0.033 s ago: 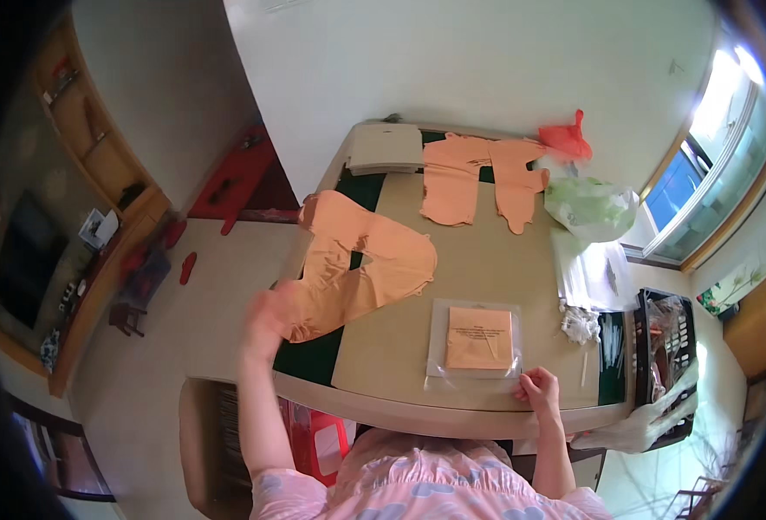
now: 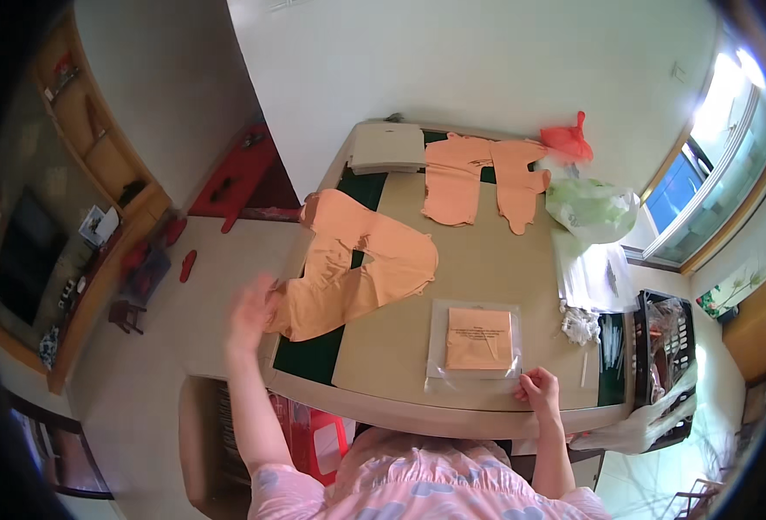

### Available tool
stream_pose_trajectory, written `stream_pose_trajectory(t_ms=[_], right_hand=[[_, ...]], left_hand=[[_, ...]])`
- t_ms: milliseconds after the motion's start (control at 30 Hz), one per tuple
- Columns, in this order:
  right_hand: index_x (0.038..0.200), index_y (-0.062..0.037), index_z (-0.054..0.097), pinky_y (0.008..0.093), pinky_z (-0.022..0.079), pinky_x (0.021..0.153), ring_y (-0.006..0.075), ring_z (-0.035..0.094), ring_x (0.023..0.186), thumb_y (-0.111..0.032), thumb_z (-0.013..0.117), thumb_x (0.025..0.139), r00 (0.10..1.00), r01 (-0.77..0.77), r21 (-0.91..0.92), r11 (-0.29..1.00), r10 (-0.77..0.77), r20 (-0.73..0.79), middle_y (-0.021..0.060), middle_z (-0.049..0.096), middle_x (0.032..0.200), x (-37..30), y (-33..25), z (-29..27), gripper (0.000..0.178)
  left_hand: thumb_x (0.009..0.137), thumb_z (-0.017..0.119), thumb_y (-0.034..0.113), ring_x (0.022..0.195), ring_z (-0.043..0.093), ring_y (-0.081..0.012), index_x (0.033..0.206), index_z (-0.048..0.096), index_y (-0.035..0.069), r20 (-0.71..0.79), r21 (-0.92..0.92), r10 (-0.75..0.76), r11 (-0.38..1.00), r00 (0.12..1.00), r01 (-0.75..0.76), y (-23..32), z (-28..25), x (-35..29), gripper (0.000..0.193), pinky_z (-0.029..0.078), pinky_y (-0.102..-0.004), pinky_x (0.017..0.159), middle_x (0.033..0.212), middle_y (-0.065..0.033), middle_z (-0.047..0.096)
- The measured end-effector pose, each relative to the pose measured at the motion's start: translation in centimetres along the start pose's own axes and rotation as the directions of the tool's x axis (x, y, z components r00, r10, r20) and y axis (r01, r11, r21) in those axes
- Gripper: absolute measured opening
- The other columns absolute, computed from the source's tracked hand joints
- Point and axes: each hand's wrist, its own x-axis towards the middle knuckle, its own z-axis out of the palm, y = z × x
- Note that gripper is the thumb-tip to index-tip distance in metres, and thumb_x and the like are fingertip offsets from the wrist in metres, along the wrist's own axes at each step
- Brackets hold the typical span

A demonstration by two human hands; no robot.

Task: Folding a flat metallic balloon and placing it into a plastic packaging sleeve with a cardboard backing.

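A flat rose-gold foil balloon (image 2: 392, 260) with a hole in its middle lies on the table's left side. My left hand (image 2: 253, 314), a little blurred, is beside its near-left end with the fingers stretched out. Whether a fingertip touches the foil, I cannot tell. In front of me lies a clear plastic bag (image 2: 435, 380) with a folded rose-gold piece (image 2: 478, 351) in it, dark print on top. My right hand (image 2: 539, 388) is closed at the bag's near-right corner, pinching it. Two more flat foil balloons (image 2: 451, 186) lie at the far side.
A stack of pale card sheets (image 2: 386, 149) is at the far left of the table. Along the right lie a green-white plastic bag (image 2: 591, 212), a red bag (image 2: 567, 143), clear sleeves (image 2: 595, 273) and white sticks (image 2: 611, 345). A black crate (image 2: 665, 347) stands at the right edge.
My left hand has moved a little to the left, off the foil balloon's near end, and its fingers are straighter. The right hand stays at the bag's corner.
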Motion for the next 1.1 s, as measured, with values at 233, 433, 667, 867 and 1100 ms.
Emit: stream_pose_trajectory(t_ms=[233, 433, 667, 867, 1100], right_hand=[[0.086, 0.0004, 0.059, 0.0237, 0.050, 0.049, 0.0122, 0.062, 0.055, -0.006, 0.061, 0.091, 1.000, 0.005, -0.046, 0.999, -0.006, -0.020, 0.0085, 0.066, 0.069, 0.7, 0.7, 0.7, 0.009], [0.086, 0.0004, 0.059, 0.0231, 0.051, 0.050, 0.0114, 0.061, 0.055, -0.006, 0.061, 0.091, 1.000, -0.010, -0.051, 0.999, 0.009, -0.013, 0.0078, 0.067, 0.069, 0.6, 0.4, 0.9, 0.009], [0.086, 0.0012, 0.060, 0.0231, 0.051, 0.050, 0.0105, 0.062, 0.055, -0.006, 0.061, 0.091, 1.000, 0.008, -0.054, 0.999, -0.010, -0.024, 0.0076, 0.067, 0.068, 0.2, 0.0, 1.0, 0.008], [0.085, -0.0009, 0.060, 0.0215, 0.050, 0.050, 0.0103, 0.062, 0.055, -0.006, 0.060, 0.091, 1.000, -0.001, -0.126, 0.992, -0.002, -0.027, 0.0073, 0.067, 0.069, 0.0, -0.6, 1.2, 0.008], [0.098, -0.0020, 0.060, 0.0216, 0.050, 0.051, 0.0106, 0.063, 0.058, -0.006, 0.059, 0.092, 1.000, 0.019, -0.022, 1.000, -0.019, -0.009, 0.0079, 0.068, 0.073, 0.2, -0.7, 1.7, 0.007]], left_hand=[[0.076, 0.072, 0.010, 0.080, 0.059, -0.0229, 0.073, 0.065, 0.006, 0.326, 0.883, 0.229, 0.272, 0.917, -0.382, -6.2, 9.6, -7.2, 0.008, 0.048, -0.0344, 0.074, 0.078, -0.0069, 0.060], [0.078, 0.068, 0.015, 0.090, 0.056, -0.0214, 0.073, 0.067, 0.011, 0.835, 0.546, -0.100, 0.045, 0.540, -0.836, -17.3, 16.3, -10.9, 0.007, 0.049, -0.0355, 0.078, 0.083, -0.0034, 0.058], [0.084, 0.063, 0.014, 0.085, 0.060, -0.0241, 0.078, 0.065, 0.010, 0.692, 0.720, -0.081, 0.141, 0.717, -0.679, -14.3, 13.5, -5.9, 0.008, 0.050, -0.0357, 0.071, 0.080, -0.0054, 0.059], [0.093, 0.058, 0.029, 0.072, 0.052, -0.0132, 0.084, 0.058, 0.008, -0.066, 0.461, 0.290, 0.857, 0.955, -0.229, -0.6, -12.8, 8.2, 0.022, 0.045, -0.0275, 0.075, 0.071, 0.0008, 0.050], [0.090, 0.054, 0.012, 0.089, 0.062, -0.0344, 0.099, 0.064, 0.003, 0.025, 0.737, 0.247, -0.660, 0.969, 0.149, 5.3, -27.4, 2.6, 0.016, 0.050, -0.0441, 0.079, 0.094, -0.0172, 0.064]])
